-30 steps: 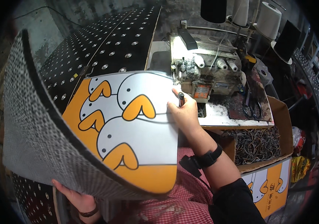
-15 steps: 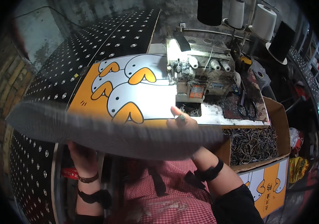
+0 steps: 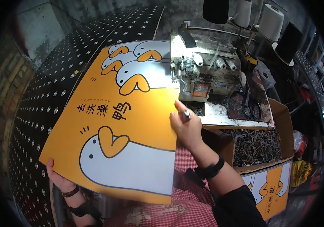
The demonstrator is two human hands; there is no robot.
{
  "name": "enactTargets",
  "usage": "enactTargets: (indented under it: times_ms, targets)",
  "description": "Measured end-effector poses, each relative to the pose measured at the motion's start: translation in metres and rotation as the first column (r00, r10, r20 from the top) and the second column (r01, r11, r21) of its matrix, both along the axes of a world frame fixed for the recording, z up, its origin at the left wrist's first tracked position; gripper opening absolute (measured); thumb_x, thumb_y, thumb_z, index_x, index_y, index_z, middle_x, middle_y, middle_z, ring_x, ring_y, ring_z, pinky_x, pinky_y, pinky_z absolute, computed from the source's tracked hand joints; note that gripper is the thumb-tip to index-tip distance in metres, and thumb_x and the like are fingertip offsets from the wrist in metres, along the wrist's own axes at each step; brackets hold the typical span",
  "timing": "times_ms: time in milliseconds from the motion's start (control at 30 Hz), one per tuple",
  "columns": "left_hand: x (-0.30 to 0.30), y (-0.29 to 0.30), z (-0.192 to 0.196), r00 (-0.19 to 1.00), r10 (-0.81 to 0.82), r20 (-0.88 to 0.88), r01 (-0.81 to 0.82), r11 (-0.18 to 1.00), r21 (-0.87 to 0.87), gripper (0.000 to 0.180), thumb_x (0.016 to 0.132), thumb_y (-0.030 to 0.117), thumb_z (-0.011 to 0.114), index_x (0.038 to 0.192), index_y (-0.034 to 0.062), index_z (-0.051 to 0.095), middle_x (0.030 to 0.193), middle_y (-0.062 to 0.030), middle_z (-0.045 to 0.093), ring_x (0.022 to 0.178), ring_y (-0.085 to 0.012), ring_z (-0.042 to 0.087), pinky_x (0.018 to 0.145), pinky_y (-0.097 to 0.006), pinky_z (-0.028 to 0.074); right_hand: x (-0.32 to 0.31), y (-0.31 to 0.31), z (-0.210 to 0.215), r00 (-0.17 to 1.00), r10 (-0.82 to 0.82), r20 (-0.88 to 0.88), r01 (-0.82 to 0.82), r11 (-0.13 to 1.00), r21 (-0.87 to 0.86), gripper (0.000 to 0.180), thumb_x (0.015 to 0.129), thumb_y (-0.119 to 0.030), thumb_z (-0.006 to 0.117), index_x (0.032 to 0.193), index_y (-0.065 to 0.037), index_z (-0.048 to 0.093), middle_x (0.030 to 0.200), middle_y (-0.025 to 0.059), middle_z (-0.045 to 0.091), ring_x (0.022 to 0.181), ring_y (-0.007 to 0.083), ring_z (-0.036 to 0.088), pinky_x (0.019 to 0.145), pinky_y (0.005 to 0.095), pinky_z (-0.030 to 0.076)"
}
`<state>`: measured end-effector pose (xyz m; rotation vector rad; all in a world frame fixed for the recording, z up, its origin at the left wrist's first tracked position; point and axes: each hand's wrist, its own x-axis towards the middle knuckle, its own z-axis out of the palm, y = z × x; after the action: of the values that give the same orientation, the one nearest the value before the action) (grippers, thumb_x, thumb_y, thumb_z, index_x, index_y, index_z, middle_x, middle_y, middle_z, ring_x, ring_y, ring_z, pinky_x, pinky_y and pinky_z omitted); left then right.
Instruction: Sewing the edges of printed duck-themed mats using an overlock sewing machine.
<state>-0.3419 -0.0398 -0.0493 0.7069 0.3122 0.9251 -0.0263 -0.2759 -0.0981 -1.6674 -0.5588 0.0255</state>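
Observation:
A large orange mat (image 3: 139,113) printed with white ducks lies flat, printed side up, in front of me, its far end beside the sewing machine (image 3: 203,72). My left hand (image 3: 57,178) grips its near left corner from underneath. My right hand (image 3: 186,125) holds the mat's right edge close to the machine and pinches a small dark pen-like tool (image 3: 185,113) between its fingers.
A black table with rows of white dots (image 3: 52,98) spreads to the left. Right of the machine lie scissors (image 3: 251,109), a cardboard box of dark trimmings (image 3: 260,145) and more duck mats (image 3: 271,189). Thread cones (image 3: 271,17) stand behind.
The mat, earlier curled up with its grey dotted back toward me, has been turned down and laid flat, printed face up. Both hands kept hold of it.

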Motion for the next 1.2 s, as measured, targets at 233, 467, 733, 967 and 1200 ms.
enactTargets:
  times_ms: [233, 467, 733, 967, 1200]
  targets:
    - [0.03, 0.022, -0.011, 0.994, 0.058, -0.096, -0.063, 0.997, -0.043, 0.041, 0.085, 0.019, 0.04, 0.12, -0.003, 0.04, 0.118, -0.0164, 0.05, 0.107, -0.0279, 0.05, 0.091, -0.04, 0.041, -0.032, -0.022, 0.013, 0.998, 0.036, -0.042, -0.038, 0.997, -0.069, 0.038, 0.078, -0.008, 0.06, 0.114, 0.002, 0.053, 0.069, 0.0058, 0.059, 0.06, 0.0041, 0.051, 0.056, 0.0186, 0.043]
    - [0.07, 0.045, -0.009, 0.965, 0.188, -0.183, -0.186, 0.982, 0.028, 0.036, 0.085, 0.009, 0.041, 0.118, -0.0036, 0.04, 0.113, -0.0144, 0.052, 0.103, -0.0253, 0.053, 0.086, -0.036, 0.045, -0.041, -0.029, 0.011, 0.989, 0.089, -0.117, -0.091, 0.996, -0.014, 0.037, 0.078, -0.007, 0.061, 0.113, 0.0, 0.054, 0.074, 0.0056, 0.06, 0.066, 0.0055, 0.054, 0.062, 0.0195, 0.045]
    - [0.119, 0.076, -0.003, 0.962, 0.204, -0.184, -0.172, 0.97, 0.174, 0.033, 0.082, -0.002, 0.041, 0.115, -0.0042, 0.043, 0.112, -0.0145, 0.052, 0.102, -0.025, 0.053, 0.086, -0.035, 0.045, -0.044, -0.032, 0.016, 0.984, 0.101, -0.149, -0.095, 0.994, 0.045, 0.03, 0.078, -0.007, 0.061, 0.107, 0.0, 0.057, 0.075, 0.004, 0.06, 0.067, 0.0055, 0.054, 0.062, 0.0186, 0.045]
    - [0.169, 0.096, 0.005, 0.957, 0.191, -0.219, -0.152, 0.971, 0.185, 0.032, 0.083, -0.004, 0.04, 0.115, -0.0039, 0.042, 0.114, -0.0148, 0.05, 0.104, -0.0271, 0.052, 0.088, -0.036, 0.044, -0.031, -0.024, 0.021, 0.994, 0.042, -0.104, -0.037, 0.998, 0.056, 0.015, 0.077, -0.006, 0.062, 0.091, 0.0, 0.061, 0.076, 0.0048, 0.061, 0.067, 0.0067, 0.056, 0.061, 0.0193, 0.047]
    - [0.214, 0.127, 0.005, 0.96, 0.16, -0.23, -0.112, 0.972, 0.209, 0.03, 0.082, -0.007, 0.041, 0.111, -0.005, 0.046, 0.112, -0.0161, 0.052, 0.102, -0.0274, 0.053, 0.087, -0.037, 0.045, 0.002, -0.004, 0.016, 0.999, -0.051, -0.007, 0.051, 0.998, 0.033, 0.007, 0.074, -0.005, 0.062, 0.08, -0.001, 0.061, 0.073, 0.0067, 0.062, 0.064, 0.011, 0.059, 0.059, 0.0221, 0.047]
